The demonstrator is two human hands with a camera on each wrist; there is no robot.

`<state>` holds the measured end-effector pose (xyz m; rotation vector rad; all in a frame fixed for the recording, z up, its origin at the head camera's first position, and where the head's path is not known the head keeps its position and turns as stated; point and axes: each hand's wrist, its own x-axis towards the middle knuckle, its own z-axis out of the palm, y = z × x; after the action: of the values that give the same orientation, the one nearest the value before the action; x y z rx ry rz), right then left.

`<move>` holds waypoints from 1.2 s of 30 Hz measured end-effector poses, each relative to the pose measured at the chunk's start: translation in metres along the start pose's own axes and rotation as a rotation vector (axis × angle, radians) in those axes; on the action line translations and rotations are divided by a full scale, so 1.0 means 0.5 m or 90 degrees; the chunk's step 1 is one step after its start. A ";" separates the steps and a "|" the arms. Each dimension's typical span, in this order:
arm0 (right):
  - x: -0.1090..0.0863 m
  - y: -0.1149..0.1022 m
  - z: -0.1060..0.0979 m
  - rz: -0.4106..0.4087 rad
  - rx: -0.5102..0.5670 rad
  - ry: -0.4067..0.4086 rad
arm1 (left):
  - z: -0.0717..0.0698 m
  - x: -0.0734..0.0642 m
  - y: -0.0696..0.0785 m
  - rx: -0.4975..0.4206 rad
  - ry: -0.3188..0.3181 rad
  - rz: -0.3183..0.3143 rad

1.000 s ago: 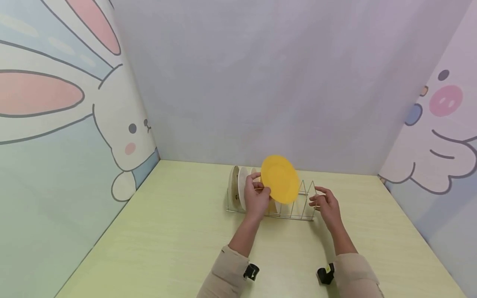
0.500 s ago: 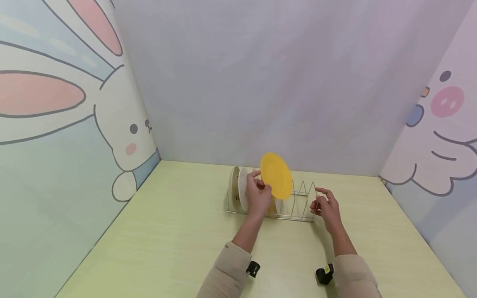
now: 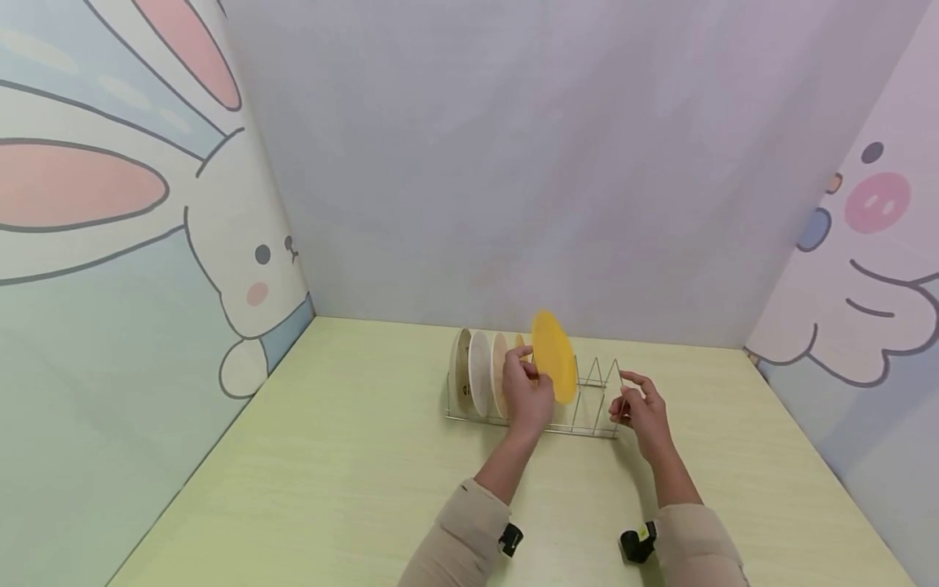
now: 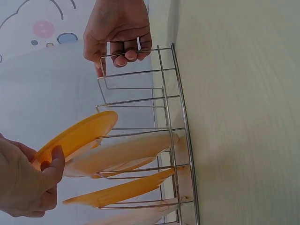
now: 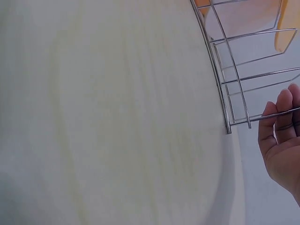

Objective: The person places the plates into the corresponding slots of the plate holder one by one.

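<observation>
My left hand [image 3: 530, 399] pinches a yellow plate [image 3: 555, 359] by its near edge, thumb on one face. The plate is tilted, its lower edge level with the tops of the wire dividers in the left wrist view; whether it touches them I cannot tell. Beneath it stands the metal wire dish rack [image 4: 180, 93]. At the rack's right end, my right hand [image 3: 645, 416] holds the end wire, fingers curled round it, as the right wrist view also shows. A pale plate [image 4: 126, 150] stands in the rack close to the yellow one.
More plates stand upright in the rack's left part: a brownish one [image 3: 462, 375], a white one [image 3: 480, 375], a cream one [image 3: 500, 371] and another yellow one [image 4: 126, 190]. A grey curtain-like backdrop [image 3: 513, 179] hangs behind the table [image 3: 352, 456].
My left hand has shifted right with the yellow plate, which has turned more edge-on and lately dropped a little. The cream plate now shows better. My right hand stays at the rack's end.
</observation>
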<state>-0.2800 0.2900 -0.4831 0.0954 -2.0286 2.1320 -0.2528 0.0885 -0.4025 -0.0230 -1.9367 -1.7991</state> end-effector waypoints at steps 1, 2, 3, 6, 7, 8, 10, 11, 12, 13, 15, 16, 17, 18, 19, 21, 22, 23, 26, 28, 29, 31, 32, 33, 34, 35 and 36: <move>-0.001 0.001 0.000 -0.001 0.001 -0.003 | 0.002 -0.002 -0.004 0.004 0.001 0.006; -0.002 0.002 -0.001 -0.002 0.003 -0.002 | 0.005 -0.005 -0.007 0.007 0.002 0.014; -0.002 0.002 0.000 -0.004 0.006 -0.002 | 0.007 -0.007 -0.010 0.011 0.003 0.026; -0.004 0.004 0.000 -0.008 0.006 0.002 | 0.014 -0.016 -0.019 0.024 0.003 0.058; -0.004 0.003 0.000 -0.007 0.004 0.004 | 0.017 -0.019 -0.022 0.028 0.005 0.068; -0.003 0.003 0.000 -0.006 0.004 0.009 | 0.020 -0.022 -0.024 0.030 0.005 0.075; -0.004 0.002 0.000 -0.002 0.000 0.012 | 0.025 -0.029 -0.028 0.035 0.004 0.082; -0.005 0.002 0.000 0.001 -0.001 0.013 | 0.028 -0.031 -0.030 0.036 0.004 0.083; -0.005 0.001 0.000 0.003 -0.001 0.015 | 0.030 -0.034 -0.032 0.036 0.004 0.083; -0.005 0.000 0.001 0.004 0.001 0.014 | 0.032 -0.037 -0.033 0.036 0.002 0.083; -0.006 -0.002 0.002 0.006 0.004 0.015 | 0.036 -0.040 -0.034 0.038 0.001 0.079; -0.006 -0.003 0.003 0.007 0.005 0.017 | 0.038 -0.042 -0.036 0.040 0.000 0.081; -0.006 -0.004 0.003 0.007 0.005 0.018 | 0.040 -0.044 -0.036 0.039 -0.002 0.080; -0.006 -0.004 0.004 0.006 0.007 0.020 | 0.041 -0.046 -0.038 0.039 -0.003 0.081; -0.006 -0.005 0.005 0.006 0.009 0.021 | 0.043 -0.048 -0.038 0.040 -0.005 0.080; -0.006 -0.004 0.006 0.004 0.012 0.024 | 0.045 -0.053 -0.041 0.042 -0.011 0.075; -0.006 -0.003 0.006 0.004 0.012 0.024 | 0.046 -0.055 -0.042 0.040 -0.013 0.074; -0.006 -0.002 0.006 0.003 0.012 0.023 | 0.047 -0.057 -0.043 0.039 -0.015 0.073; -0.006 0.002 0.005 0.001 0.014 0.025 | 0.050 -0.064 -0.051 0.038 -0.016 0.073; -0.005 0.004 0.004 0.001 0.013 0.027 | 0.052 -0.068 -0.057 0.042 -0.013 0.074; -0.004 0.006 0.004 0.000 0.014 0.028 | 0.053 -0.070 -0.061 0.045 -0.012 0.075; -0.003 0.007 0.004 -0.002 0.015 0.030 | 0.055 -0.073 -0.065 0.051 -0.010 0.074; -0.002 0.007 0.004 -0.003 0.014 0.030 | 0.055 -0.074 -0.067 0.053 -0.010 0.073; -0.002 0.007 0.004 -0.004 0.014 0.031 | 0.055 -0.074 -0.068 0.057 -0.009 0.073; -0.002 0.007 0.004 -0.005 0.016 0.031 | 0.055 -0.074 -0.068 0.058 -0.009 0.071; -0.004 0.000 0.007 -0.002 0.020 0.030 | 0.055 -0.074 -0.067 0.058 -0.009 0.073; -0.006 -0.006 0.009 0.001 0.023 0.028 | 0.055 -0.074 -0.067 0.061 -0.011 0.069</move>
<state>-0.2767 0.2851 -0.4802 0.0514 -1.9672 2.1518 -0.2409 0.1214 -0.4472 -0.1094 -1.9929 -1.6404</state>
